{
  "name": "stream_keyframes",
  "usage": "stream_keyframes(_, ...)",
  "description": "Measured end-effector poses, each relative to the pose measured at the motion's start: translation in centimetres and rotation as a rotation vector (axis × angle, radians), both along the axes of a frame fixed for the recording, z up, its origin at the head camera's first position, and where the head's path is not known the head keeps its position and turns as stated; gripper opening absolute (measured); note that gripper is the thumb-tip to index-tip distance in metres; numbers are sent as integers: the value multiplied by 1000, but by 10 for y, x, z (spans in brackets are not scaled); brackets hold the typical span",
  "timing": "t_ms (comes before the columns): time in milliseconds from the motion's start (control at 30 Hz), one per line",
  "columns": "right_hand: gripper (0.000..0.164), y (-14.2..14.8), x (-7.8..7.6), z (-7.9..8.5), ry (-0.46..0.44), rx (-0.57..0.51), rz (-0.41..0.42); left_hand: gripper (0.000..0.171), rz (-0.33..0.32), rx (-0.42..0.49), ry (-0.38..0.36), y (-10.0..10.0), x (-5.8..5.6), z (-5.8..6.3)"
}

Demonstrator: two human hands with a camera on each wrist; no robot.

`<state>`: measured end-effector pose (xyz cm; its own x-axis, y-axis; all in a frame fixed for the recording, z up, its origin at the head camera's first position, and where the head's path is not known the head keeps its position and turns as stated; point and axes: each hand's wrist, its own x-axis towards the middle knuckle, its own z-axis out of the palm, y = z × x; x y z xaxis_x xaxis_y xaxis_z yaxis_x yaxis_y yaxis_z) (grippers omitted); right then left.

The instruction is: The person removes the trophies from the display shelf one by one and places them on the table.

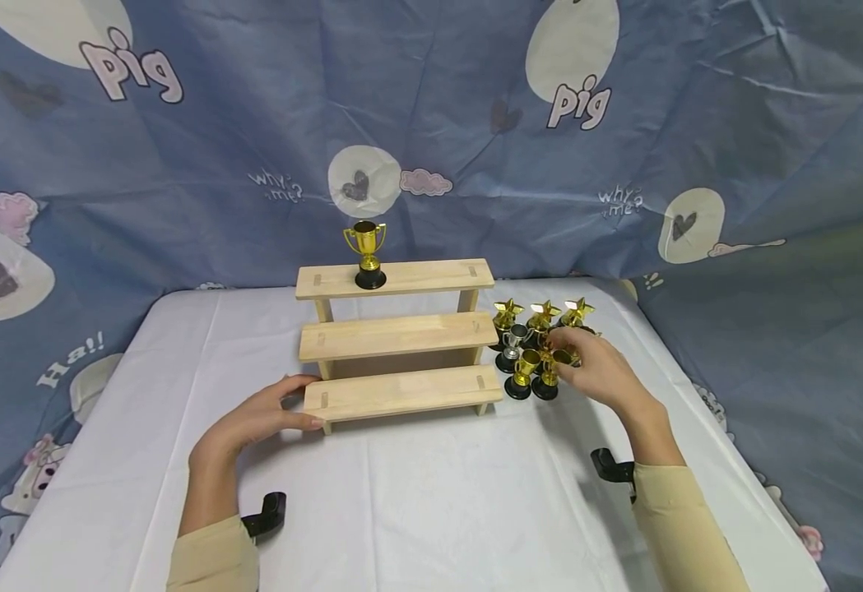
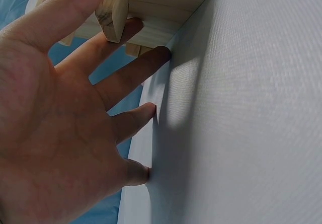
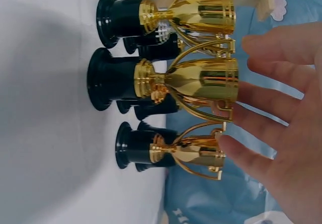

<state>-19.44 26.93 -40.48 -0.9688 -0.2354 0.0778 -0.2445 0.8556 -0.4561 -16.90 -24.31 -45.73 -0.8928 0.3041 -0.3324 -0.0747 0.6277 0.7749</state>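
Observation:
A three-step wooden stand stands on the white table. My left hand straddles the left end of its lowest step, thumb at the front and forefinger behind; the left wrist view shows these fingers spread and fairly straight. On the right, my right hand hovers around the tops of several small trophies. In the right wrist view, its fingers reach behind the rim of a gold trophy cup, while the thumb is apart from it. Another cup is close to a fingertip.
One gold trophy cup stands on the top step, left of centre. Behind the grouped cups are gold star trophies, with a silver cup among them. A blue printed cloth hangs behind the table.

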Motion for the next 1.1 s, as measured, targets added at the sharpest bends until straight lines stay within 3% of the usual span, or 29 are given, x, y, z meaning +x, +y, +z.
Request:
stream_keyframes(300, 35, -1, -4, 10, 111, -12, 4, 86, 6, 2, 2, 0, -1, -1)
stream_keyframes(533, 38, -7, -7, 15, 183, -53, 17, 87, 5, -9, 4, -1, -2, -3)
stream_keyframes(1100, 49, -33, -16, 26, 187, -159, 61, 86, 9, -8, 16, 0, 0, -2)
